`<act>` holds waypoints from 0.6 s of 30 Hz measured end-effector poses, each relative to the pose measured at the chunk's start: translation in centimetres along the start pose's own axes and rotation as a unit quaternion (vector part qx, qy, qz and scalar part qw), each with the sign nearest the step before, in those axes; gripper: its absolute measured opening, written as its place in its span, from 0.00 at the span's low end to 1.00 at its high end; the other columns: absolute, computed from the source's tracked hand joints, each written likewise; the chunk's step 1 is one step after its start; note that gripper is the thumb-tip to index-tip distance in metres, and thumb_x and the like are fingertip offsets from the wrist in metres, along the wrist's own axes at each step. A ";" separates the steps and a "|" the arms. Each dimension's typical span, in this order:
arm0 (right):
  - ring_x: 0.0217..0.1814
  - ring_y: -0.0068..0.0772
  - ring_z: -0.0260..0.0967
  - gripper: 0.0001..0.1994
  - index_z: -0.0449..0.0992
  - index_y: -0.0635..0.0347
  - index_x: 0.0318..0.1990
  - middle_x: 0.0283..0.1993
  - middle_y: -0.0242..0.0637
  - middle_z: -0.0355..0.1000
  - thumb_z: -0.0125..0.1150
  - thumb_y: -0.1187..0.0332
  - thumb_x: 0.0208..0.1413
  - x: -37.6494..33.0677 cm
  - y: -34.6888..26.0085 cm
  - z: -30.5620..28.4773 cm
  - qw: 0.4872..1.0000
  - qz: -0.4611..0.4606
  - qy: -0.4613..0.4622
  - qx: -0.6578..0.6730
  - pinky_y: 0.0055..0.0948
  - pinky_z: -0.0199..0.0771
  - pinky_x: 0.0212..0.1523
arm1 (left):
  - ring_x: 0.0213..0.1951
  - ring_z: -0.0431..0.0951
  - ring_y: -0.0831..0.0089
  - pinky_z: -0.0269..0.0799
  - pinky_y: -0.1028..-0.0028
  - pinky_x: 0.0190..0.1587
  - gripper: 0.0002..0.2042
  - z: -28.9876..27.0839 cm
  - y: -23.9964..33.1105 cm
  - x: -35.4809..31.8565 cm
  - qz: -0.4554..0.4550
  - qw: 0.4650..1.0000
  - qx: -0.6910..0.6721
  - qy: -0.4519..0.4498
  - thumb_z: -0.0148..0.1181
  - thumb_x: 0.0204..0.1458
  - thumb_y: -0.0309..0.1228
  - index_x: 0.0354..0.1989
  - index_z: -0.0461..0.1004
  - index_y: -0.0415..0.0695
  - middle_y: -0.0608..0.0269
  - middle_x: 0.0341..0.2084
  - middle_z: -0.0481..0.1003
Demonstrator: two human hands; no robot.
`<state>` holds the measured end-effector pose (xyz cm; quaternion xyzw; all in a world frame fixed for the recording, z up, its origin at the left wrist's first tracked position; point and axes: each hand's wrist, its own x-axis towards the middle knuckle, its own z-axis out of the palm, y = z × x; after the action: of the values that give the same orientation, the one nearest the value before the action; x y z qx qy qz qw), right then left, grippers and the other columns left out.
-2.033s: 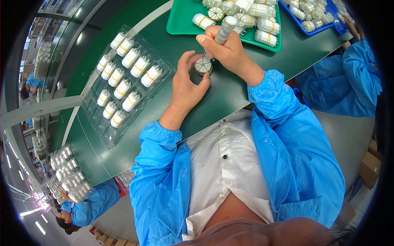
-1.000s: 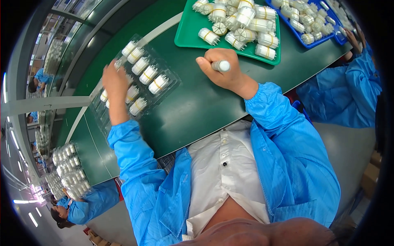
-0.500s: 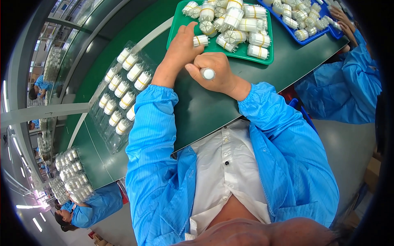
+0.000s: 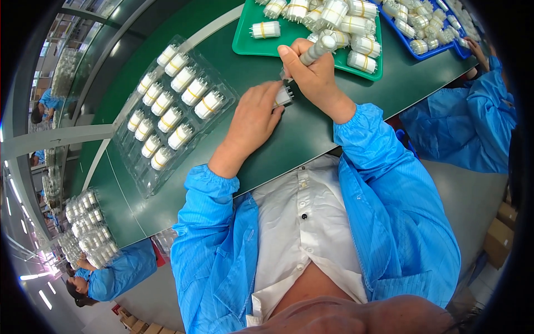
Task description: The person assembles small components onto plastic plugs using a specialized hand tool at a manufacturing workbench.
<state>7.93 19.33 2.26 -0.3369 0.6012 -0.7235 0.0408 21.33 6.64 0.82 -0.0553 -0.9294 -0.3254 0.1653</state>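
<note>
My left hand [image 4: 253, 119] is closed round a white cylindrical part [image 4: 282, 98] with short prongs on its end, held low over the green table. My right hand [image 4: 318, 75] grips a hand tool with a thick grey handle [image 4: 318, 50], tilted so its pale butt end points up. The tool's working end comes down at the held part and is mostly hidden by my fingers; whether it touches cannot be made out. Beyond both hands, a green tray [image 4: 253, 49] holds many similar white cylinders with yellow bands, one lying apart [image 4: 265, 29].
To the left lies a clear plastic blister tray [image 4: 147, 186] with rows of banded white cylinders. A blue tray [image 4: 414, 54] of similar parts stands at the far right, beside a co-worker's blue sleeve [image 4: 473, 106]. Stacked filled trays [image 4: 92, 228] and another person are at far left.
My left hand has come back from the green tray toward me, now holding a white cylinder. My right hand has moved right and up, tipping the tool over the part.
</note>
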 end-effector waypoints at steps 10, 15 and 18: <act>0.20 0.14 0.61 0.18 0.66 0.59 0.21 0.17 0.26 0.64 0.61 0.68 0.63 0.2 -0.5 0.1 0.999 -0.024 0.037 0.012 0.23 0.59 0.20 | 0.46 0.76 0.50 0.75 0.61 0.46 0.26 1.3 -1.0 0.3 -0.030 0.992 -0.038 0.120 0.70 0.44 0.22 0.53 0.66 0.41 0.49 0.47 0.69; 0.20 0.15 0.59 0.18 0.66 0.57 0.21 0.18 0.27 0.66 0.58 0.68 0.65 -0.1 0.3 -0.2 0.999 -0.035 -0.025 -0.032 0.21 0.61 0.22 | 0.49 0.78 0.53 0.78 0.64 0.50 0.27 2.6 -1.4 -0.4 -0.074 0.979 -0.129 0.142 0.71 0.42 0.18 0.50 0.63 0.41 0.50 0.47 0.68; 0.21 0.14 0.58 0.18 0.66 0.57 0.20 0.18 0.26 0.65 0.58 0.67 0.65 -0.2 0.7 -0.1 0.999 -0.021 -0.045 -0.021 0.22 0.60 0.22 | 0.53 0.77 0.55 0.77 0.65 0.55 0.28 2.9 -1.3 -0.4 -0.090 0.977 -0.142 0.130 0.71 0.43 0.17 0.50 0.61 0.40 0.51 0.48 0.67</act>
<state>7.78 19.30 1.61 -0.3820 0.6066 -0.6958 0.0457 20.60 7.43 -2.19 0.0485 -0.8453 -0.4722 0.2453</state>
